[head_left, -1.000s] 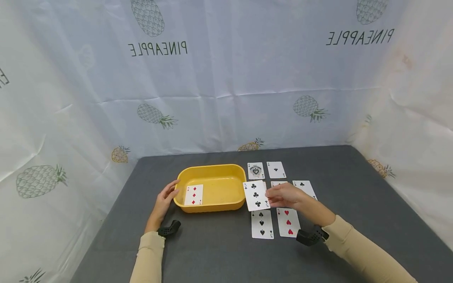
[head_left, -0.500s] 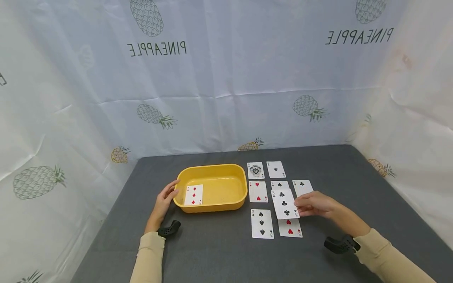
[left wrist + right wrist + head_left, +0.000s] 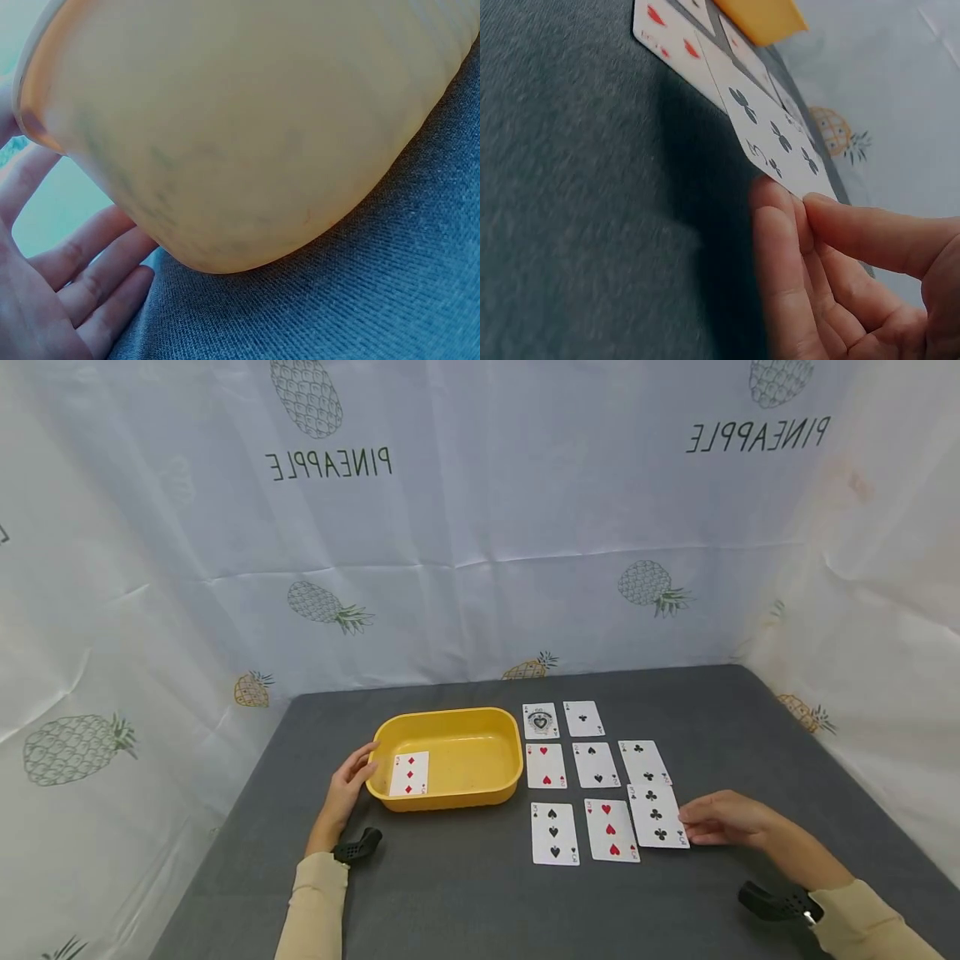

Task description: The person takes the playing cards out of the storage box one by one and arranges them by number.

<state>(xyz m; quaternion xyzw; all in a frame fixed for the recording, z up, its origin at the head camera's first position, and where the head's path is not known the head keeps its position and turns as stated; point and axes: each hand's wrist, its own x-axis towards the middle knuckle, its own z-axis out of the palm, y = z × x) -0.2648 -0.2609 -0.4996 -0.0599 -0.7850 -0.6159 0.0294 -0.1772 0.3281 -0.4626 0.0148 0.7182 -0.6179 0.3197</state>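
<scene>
At the near side of several face-up cards, my right hand (image 3: 727, 818) pinches the right edge of a three of clubs playing card (image 3: 657, 816). In the right wrist view, thumb and fingers hold that card (image 3: 776, 139) tilted above the dark cloth, with a shadow below. Its far edge overlaps the two of clubs (image 3: 645, 760) in the head view. My left hand (image 3: 351, 781) holds the left end of a yellow plastic tray (image 3: 450, 799) by its rim. In the left wrist view the other fingers (image 3: 105, 277) lie along the tray's outer wall. A three of diamonds (image 3: 408, 774) lies inside the tray.
Left of the held card lie the three of hearts (image 3: 612, 831) and three of spades (image 3: 555, 833). Behind them are a two of hearts (image 3: 546, 766), a two of spades (image 3: 596, 766) and two aces at the back. A pineapple-print curtain (image 3: 480, 527) surrounds the dark table (image 3: 420, 893).
My right hand has carried the three of clubs from beside the tray rightward, past the three of hearts, to the row's right end. The left hand and tray have stayed in place.
</scene>
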